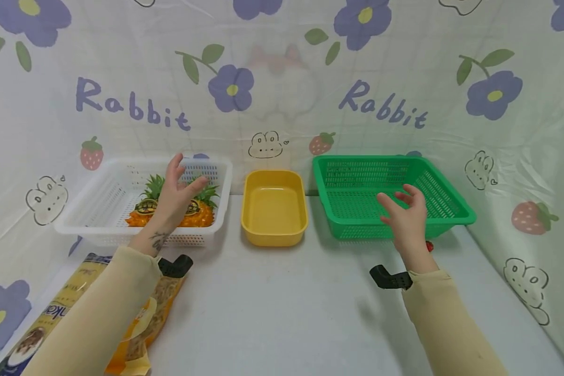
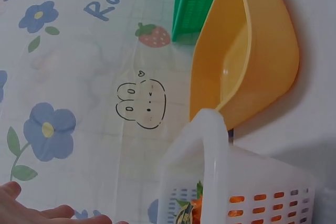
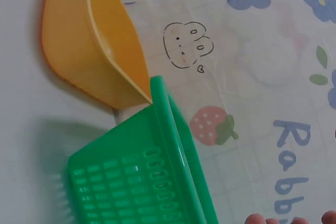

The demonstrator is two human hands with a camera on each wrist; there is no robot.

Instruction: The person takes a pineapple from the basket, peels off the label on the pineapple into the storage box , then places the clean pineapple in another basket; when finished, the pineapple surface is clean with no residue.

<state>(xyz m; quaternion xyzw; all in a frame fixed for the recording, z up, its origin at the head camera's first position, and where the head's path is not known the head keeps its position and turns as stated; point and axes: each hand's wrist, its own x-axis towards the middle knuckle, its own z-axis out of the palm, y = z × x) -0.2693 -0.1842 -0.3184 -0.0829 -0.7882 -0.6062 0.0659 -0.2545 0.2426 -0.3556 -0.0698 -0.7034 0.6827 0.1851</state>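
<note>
My left hand [image 1: 173, 194] hovers over the white basket [image 1: 89, 225] with its fingers spread loosely and nothing in them. Inside that basket lie two orange pineapples [image 1: 207, 217] with green crowns and dark labels, partly covered by the hand. Over the front of the green basket [image 1: 352, 228] I see my right hand [image 1: 410, 219], fingers bent a little and holding nothing. No contents show in the visible part of the green basket. Only fingertips of the left hand [image 2: 52, 214] and right hand [image 3: 299, 221] enter the wrist views.
Between the baskets stands a yellow tub [image 1: 274, 236]. Two food bags, a gold-and-blue one [image 1: 58, 303] and an orange one [image 1: 143, 324], lie at the left under my sleeve. A small red object [image 1: 430, 245] peeks out beside my right wrist. A patterned curtain [image 1: 282, 78] hangs behind.
</note>
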